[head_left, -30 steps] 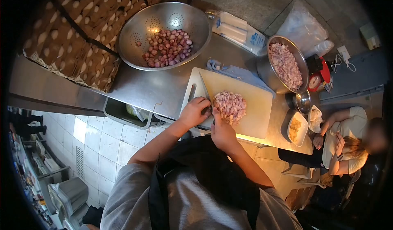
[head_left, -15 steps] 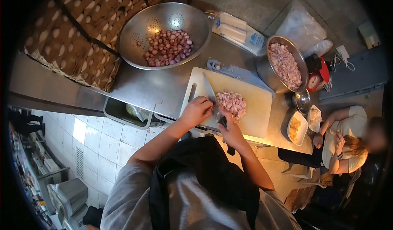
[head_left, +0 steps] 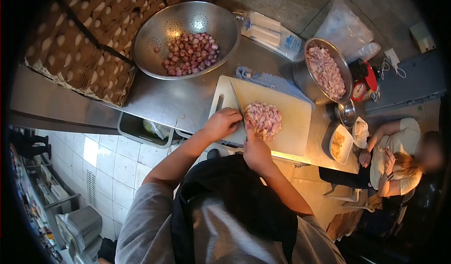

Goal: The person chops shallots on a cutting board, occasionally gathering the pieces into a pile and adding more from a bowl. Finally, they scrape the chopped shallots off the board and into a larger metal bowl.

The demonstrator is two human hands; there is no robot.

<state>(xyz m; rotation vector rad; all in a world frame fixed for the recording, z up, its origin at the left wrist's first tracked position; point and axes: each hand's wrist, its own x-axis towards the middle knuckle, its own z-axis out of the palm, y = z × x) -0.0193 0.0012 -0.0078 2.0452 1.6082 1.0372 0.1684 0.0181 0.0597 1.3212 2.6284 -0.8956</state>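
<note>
My right hand [head_left: 256, 152] is closed around the handle of a kitchen knife [head_left: 237, 99], whose blade points away from me over the left part of a white cutting board [head_left: 296, 132]. To the right of the blade lies a heap of chopped shallots [head_left: 263, 119]. My left hand [head_left: 224, 123] rests at the board's near left edge with its fingers curled in beside the blade; whatever they hold is hidden. Beyond the board, a steel colander [head_left: 225, 22] holds whole peeled shallots [head_left: 190, 55].
A steel pot [head_left: 303, 83] of chopped shallots stands beyond the board's right end, near a folded blue cloth [head_left: 277, 83]. Egg trays [head_left: 89, 38] are stacked at left. A white dish [head_left: 346, 153] sits at the right, close to a seated person [head_left: 394, 156]. Below the counter is a bin [head_left: 134, 127].
The knife has turned more upright, its handle now covered by my right hand, which has shifted slightly left and nearer me. The chopped heap looks rounder. My left hand has barely moved.
</note>
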